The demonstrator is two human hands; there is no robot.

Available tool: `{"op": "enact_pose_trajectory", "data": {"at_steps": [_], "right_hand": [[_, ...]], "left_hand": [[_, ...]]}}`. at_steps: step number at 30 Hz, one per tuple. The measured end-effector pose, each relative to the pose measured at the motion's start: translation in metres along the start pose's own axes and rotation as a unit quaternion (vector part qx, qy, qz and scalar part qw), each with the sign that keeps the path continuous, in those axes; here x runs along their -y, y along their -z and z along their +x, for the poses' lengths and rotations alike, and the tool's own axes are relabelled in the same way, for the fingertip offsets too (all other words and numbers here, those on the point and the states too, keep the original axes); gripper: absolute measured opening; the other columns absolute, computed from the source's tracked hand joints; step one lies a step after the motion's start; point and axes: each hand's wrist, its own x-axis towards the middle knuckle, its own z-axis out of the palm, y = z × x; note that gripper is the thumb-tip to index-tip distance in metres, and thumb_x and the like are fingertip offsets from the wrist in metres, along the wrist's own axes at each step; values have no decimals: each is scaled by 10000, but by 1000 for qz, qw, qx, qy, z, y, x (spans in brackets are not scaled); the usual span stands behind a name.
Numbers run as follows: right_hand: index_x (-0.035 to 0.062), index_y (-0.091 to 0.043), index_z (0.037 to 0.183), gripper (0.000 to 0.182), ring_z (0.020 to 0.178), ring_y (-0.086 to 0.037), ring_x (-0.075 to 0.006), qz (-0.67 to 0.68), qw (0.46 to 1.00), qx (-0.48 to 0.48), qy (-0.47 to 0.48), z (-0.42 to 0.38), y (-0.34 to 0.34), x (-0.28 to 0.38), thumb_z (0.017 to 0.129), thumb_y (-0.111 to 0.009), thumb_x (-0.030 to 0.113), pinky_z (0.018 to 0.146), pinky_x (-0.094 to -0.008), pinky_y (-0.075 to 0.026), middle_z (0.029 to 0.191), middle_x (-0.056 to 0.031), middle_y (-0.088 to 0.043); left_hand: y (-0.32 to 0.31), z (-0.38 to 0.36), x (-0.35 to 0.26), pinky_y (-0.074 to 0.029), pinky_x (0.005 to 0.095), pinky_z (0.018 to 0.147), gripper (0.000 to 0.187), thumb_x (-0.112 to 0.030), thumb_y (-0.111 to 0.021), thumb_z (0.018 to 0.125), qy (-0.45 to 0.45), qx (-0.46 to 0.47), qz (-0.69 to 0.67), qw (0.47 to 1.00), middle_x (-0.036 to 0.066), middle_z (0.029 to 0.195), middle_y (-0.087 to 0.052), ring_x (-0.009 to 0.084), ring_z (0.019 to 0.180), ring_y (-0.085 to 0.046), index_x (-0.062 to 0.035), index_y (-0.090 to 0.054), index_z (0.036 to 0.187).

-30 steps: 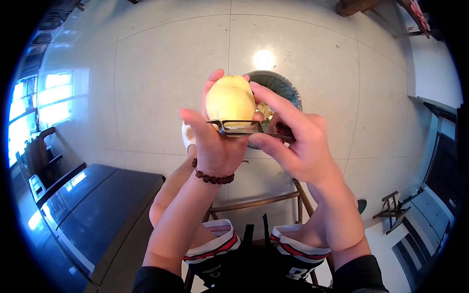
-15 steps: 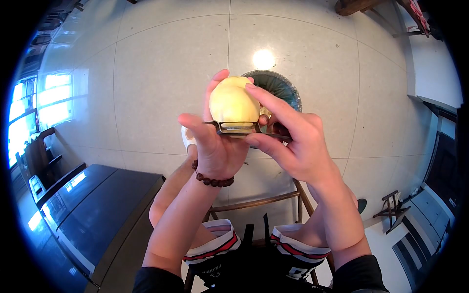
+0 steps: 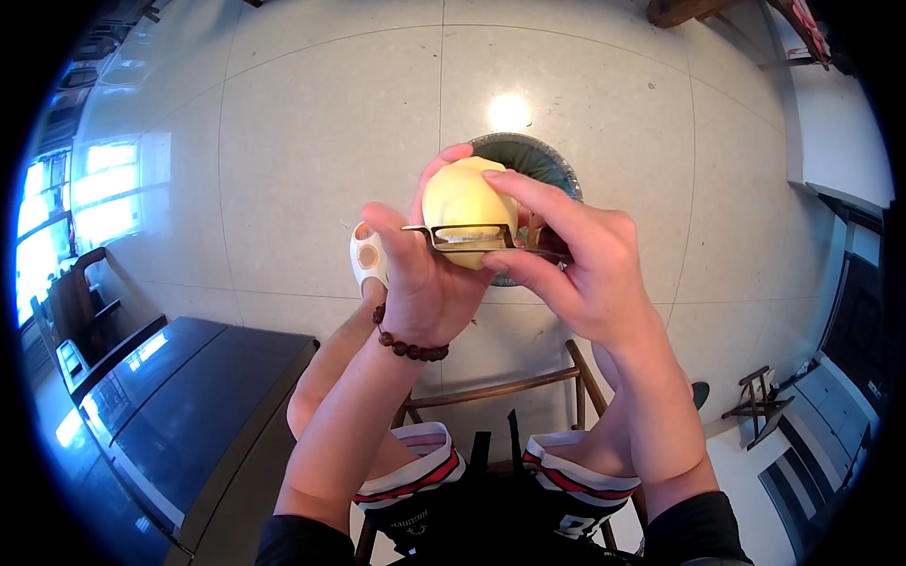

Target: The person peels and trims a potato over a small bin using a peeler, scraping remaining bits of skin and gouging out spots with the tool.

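Note:
A peeled, pale yellow potato [image 3: 464,196] rests in my left hand [image 3: 420,274], whose fingers wrap round its far side while the thumb stands apart. A metal peeler [image 3: 472,237] lies across the potato's near side, its blade against the surface. My right hand [image 3: 576,250] grips the peeler's handle between thumb and fingers, and the index finger touches the top of the potato. Most of the handle is hidden by the right hand. Dark beads [image 3: 412,351] circle my left wrist.
Beneath the hands stands a round bin with a dark green liner [image 3: 530,156] on the tiled floor [image 3: 330,123]. A wooden stool's rail [image 3: 491,388] lies between my legs. To the left is a dark glossy table [image 3: 189,387]; a small folding stool [image 3: 755,406] stands right.
Both hands, the potato and the peeler have shifted slightly right. The potato has turned a little, and the peeler sits a bit higher in view.

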Motion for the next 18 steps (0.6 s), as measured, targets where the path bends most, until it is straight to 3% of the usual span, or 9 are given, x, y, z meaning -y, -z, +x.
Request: {"op": "enact_pose_trajectory", "data": {"at_steps": [1, 5, 10, 18], "right_hand": [[27, -685, 1363, 564, 661, -680, -127, 5, 1000, 1, -6, 0, 1, 1, 849, -881, 149, 595, -265, -531, 893, -111, -755], [38, -690, 1355, 556, 633, -641, -121, -1, 1000, 1, -7, 0, 1, 1, 847, -883, 157, 584, -266, -512, 849, -98, -733], [52, -694, 1356, 572, 605, -606, -124, 4, 1000, -7, -1, 0, 0, 0, 832, -892, 168, 579, -269, -493, 827, -96, -709], [58, -683, 1382, 620, 569, -541, -124, -10, 1000, 7, 0, 0, 0, 2, 818, -903, 189, 550, -266, -456, 858, -96, -706]], "left_hand": [[2, 0, 0, -432, 564, 1183, 1266, -1046, -377, 731, 7, 0, -15, 1000, 252, 1581, -470, 388, 1436, -498, -153, -332, 1627], [1, 0, 1, -411, 575, 1198, 1271, -1050, -365, 733, 7, 2, -18, 1000, 272, 1587, -458, 401, 1442, -491, -143, -342, 1623], [-15, -2, -4, -392, 599, 1207, 1297, -1069, -288, 738, 44, -68, -41, 996, 315, 1591, -442, 438, 1451, -477, -124, -354, 1624], [-11, -1, -9, -404, 592, 1202, 1304, -1077, -278, 727, 50, -40, -55, 996, 335, 1592, -433, 445, 1446, -485, -126, -380, 1614]]}}
